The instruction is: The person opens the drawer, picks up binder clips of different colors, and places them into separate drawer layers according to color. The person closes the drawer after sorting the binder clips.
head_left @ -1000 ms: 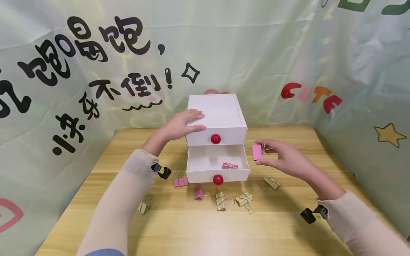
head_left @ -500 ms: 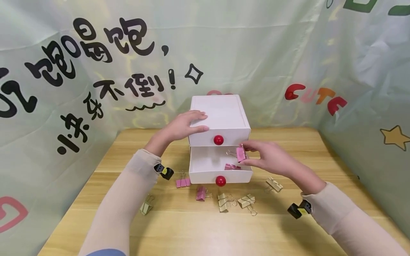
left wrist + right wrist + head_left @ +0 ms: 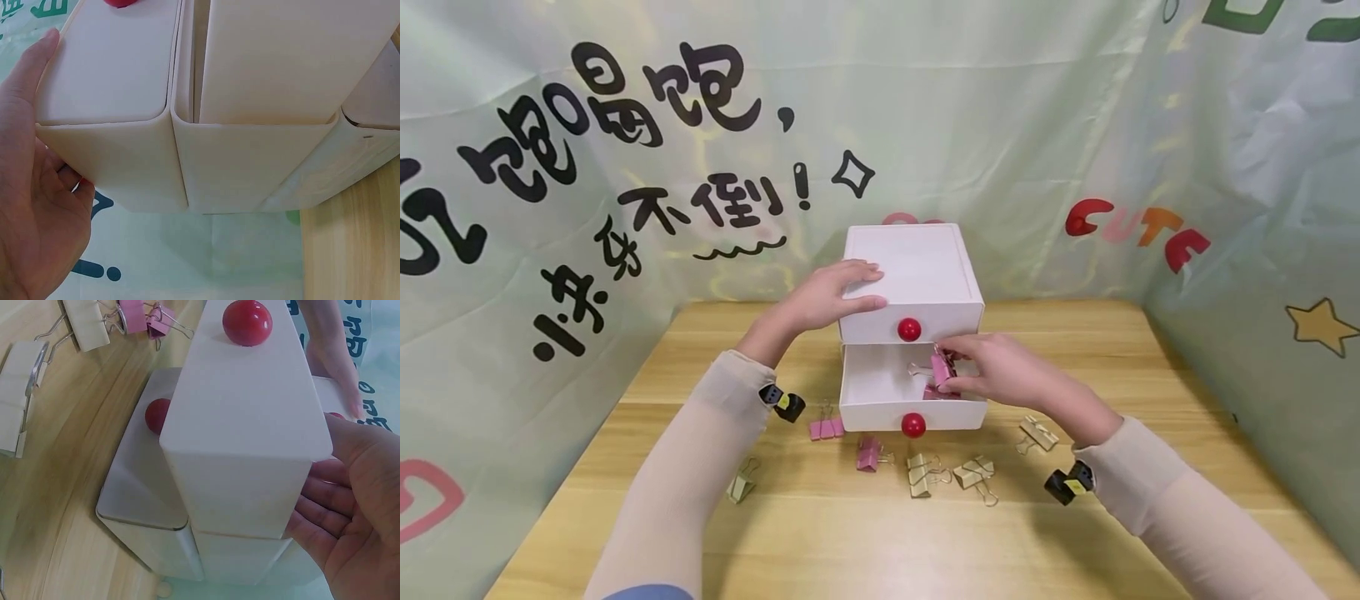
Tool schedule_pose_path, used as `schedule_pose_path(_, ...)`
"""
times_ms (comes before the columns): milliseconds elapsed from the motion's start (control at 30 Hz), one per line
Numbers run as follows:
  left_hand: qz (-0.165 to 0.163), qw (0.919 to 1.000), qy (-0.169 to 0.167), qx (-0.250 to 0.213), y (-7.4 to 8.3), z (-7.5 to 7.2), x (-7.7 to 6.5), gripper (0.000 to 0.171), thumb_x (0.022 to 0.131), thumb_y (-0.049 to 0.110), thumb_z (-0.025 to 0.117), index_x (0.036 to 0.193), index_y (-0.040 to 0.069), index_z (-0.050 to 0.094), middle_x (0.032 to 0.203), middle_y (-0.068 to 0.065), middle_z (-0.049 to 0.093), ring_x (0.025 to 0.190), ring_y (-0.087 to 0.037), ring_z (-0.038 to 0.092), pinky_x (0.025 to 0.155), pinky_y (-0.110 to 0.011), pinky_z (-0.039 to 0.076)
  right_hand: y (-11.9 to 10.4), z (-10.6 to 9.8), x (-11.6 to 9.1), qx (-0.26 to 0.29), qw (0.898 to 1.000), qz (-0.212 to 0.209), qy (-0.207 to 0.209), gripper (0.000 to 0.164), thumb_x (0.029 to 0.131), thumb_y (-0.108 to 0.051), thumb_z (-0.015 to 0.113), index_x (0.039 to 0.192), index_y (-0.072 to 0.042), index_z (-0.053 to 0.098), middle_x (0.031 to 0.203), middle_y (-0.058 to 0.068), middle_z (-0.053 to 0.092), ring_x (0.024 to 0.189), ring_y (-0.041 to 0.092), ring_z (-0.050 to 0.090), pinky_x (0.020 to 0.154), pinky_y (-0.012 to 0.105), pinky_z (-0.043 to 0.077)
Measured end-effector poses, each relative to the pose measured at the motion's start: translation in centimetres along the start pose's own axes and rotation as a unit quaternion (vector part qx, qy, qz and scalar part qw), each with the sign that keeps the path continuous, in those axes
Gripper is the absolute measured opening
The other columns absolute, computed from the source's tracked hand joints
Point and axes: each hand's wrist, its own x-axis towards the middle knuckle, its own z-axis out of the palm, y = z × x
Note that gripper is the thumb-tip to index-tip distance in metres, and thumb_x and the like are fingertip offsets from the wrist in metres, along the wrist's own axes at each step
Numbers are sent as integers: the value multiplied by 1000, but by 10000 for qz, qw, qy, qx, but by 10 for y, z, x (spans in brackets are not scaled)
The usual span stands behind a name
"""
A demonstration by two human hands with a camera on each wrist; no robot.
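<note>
A white drawer cabinet (image 3: 917,262) with red knobs stands on the table. Its middle drawer (image 3: 872,415) is pulled out. My left hand (image 3: 820,296) rests on the cabinet's top left, fingers over the top and thumb at the front edge. My right hand (image 3: 1011,367) reaches over the drawer's right side and pinches a pink binder clip (image 3: 941,367) between thumb and fingers, inside the drawer. Under it lies another pink binder clip (image 3: 931,392), partly covered. In the right wrist view the drawer (image 3: 250,400) hides the fingertips and both those clips.
Two pink binder clips (image 3: 868,455) lie in front of the cabinet, at its left. Several gold binder clips (image 3: 919,477) are spread over the wooden table (image 3: 850,542). The closed bottom drawer (image 3: 147,469) shows below. A printed cloth (image 3: 1000,125) hangs close behind and at the sides.
My right hand has carried the pink binder clip leftward from beside the drawer, over its side and down into it. My left hand has stayed on the cabinet.
</note>
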Motion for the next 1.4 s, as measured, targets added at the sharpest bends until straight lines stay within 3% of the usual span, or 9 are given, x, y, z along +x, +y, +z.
schedule_pose_path(200, -9, 10000, -13, 28, 1, 1, 0, 65, 91, 56, 60, 142, 16, 54, 152, -1, 41, 144, -19, 28, 117, -41, 21, 2, 4, 1, 84, 9999, -84, 98, 49, 86, -28, 77, 126, -2, 64, 120, 11, 67, 105, 26, 66, 89, 45, 53)
schedule_pose_path(400, 38, 10000, 37, 30, 1, 0, 1, 64, 91, 54, 61, 142, 15, 54, 152, -1, 42, 144, -19, 28, 117, -40, 21, 6, -2, -1, 259, 9971, -344, 624, 39, 88, -23, 75, 121, -4, 66, 112, 9, 70, 97, 26, 68, 82, 44, 55)
schedule_pose_path(633, 103, 9999, 61, 33, 2, 2, 4, 64, 91, 54, 61, 142, 15, 54, 151, -2, 42, 144, -19, 28, 117, -40, 21, 11, -25, -12, 421, 9907, -393, 1234, 31, 91, -22, 72, 119, -9, 68, 112, 6, 70, 96, 24, 67, 76, 43, 55)
schedule_pose_path(900, 37, 10000, 72, -52, 1, 2, 2, 64, 91, 53, 63, 141, 15, 54, 151, -1, 42, 143, -19, 28, 117, -42, 21, 20, -55, -20, 654, 9843, -5, 1640, 26, 94, -21, 68, 117, -9, 70, 110, 5, 70, 96, 21, 66, 74, 43, 53)
schedule_pose_path(1200, -15, 10000, 46, -37, -1, 1, 1, 66, 90, 57, 60, 142, 16, 54, 152, -1, 41, 144, -19, 27, 117, -43, 21, 35, -60, -3, 771, 9775, 429, 1915, 41, 94, -27, 68, 129, -8, 62, 129, 11, 62, 107, 35, 62, 86, 55, 50)
schedule_pose_path(1400, 4, 9999, 90, -114, 0, 2, 1, 66, 90, 56, 63, 141, 16, 54, 151, -1, 42, 143, -19, 28, 117, -42, 20, 44, -59, 13, 746, 9786, 406, 1875, 43, 94, -33, 67, 131, -11, 62, 132, 10, 60, 120, 32, 54, 93, 56, 46)
